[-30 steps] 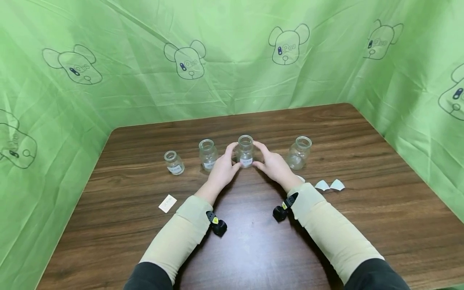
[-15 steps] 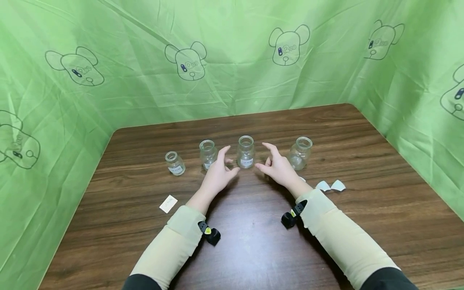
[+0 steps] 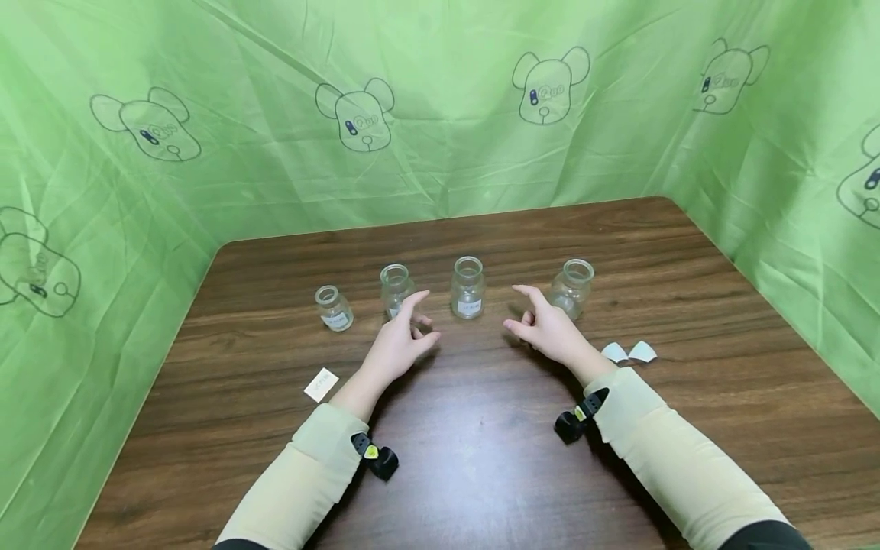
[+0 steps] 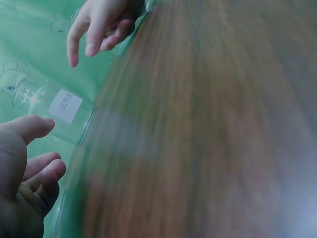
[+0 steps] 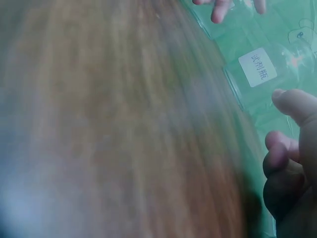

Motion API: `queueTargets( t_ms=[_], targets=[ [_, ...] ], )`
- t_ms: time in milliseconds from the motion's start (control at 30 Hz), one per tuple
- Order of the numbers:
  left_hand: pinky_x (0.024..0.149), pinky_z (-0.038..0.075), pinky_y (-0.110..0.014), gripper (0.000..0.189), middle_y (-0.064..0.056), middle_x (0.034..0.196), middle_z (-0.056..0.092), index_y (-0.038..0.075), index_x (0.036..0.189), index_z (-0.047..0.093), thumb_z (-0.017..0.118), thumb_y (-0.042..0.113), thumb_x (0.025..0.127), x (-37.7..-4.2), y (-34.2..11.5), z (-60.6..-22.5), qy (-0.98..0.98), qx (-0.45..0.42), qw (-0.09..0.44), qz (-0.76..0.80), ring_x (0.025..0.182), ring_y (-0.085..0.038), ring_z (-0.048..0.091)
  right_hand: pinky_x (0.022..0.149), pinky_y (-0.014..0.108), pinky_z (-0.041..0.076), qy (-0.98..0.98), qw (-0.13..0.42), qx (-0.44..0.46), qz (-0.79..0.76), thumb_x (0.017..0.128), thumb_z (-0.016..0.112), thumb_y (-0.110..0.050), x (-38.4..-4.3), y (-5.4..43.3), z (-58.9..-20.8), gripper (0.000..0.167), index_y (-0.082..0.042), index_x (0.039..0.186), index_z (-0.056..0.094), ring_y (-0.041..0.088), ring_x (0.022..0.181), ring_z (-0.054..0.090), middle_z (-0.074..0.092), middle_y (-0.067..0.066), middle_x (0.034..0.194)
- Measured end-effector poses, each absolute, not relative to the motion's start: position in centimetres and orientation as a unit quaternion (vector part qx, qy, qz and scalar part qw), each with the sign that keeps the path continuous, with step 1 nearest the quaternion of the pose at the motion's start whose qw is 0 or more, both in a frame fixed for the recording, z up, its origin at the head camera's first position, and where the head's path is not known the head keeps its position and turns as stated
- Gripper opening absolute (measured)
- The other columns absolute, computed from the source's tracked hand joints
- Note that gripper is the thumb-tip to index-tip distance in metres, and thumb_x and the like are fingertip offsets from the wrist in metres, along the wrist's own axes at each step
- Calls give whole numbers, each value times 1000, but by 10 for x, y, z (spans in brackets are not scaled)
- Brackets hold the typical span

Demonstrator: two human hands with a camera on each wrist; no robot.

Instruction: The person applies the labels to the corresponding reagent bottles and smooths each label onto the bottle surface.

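A clear glass jar [image 3: 468, 284] with a white label stands upright in the middle of the row, apart from both hands. My left hand [image 3: 395, 344] is off to its lower left with nothing in its grasp, partly covering another labelled jar [image 3: 396, 281]. On the other side my right hand [image 3: 550, 325] holds nothing, its index finger extended and the other fingers loosely bent. It lies just in front of a wider glass jar [image 3: 574, 281], on which no label shows. Both wrist views show the middle jar's label [image 4: 65, 105], with handwritten characters, between the hands.
A smaller labelled jar [image 3: 334, 309] stands at the row's left end. One white paper label [image 3: 321, 385] lies nearer on the left of the wooden table [image 3: 474, 428]. Two pale curved paper pieces [image 3: 642, 351] lie beyond the right wrist. Green cloth [image 3: 440, 153] hangs behind the table.
Both hands have let go of the middle jar and moved apart, the left one to the left and the right one to the right, both slightly nearer. The jar stays in place.
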State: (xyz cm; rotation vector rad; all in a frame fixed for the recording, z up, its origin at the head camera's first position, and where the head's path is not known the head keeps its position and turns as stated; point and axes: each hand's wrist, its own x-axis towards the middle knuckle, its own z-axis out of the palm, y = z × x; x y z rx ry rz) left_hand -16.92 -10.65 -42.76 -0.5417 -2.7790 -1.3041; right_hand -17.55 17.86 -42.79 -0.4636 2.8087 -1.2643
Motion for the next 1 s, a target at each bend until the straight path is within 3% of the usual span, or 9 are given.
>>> queueTargets(
  t_ms=[733,1000],
  targets=[
    [65,47,-32,62,-7,98,66,18,135,38,71,17,83,-149,-159,-419,-901,-141,52,-408,75,-15,59,49,30,45,906,26,-187,-379,89,64,-29,-166,199,-423,58,-9,137,38,12,48,51,56,-2,66],
    [64,47,-34,60,-8,100,66,16,135,40,70,18,83,-140,-181,-415,-912,-120,54,-389,75,-17,57,47,29,45,901,4,-190,-389,88,66,-28,-165,198,-419,56,-7,134,42,12,45,51,56,-4,64]
  ],
)
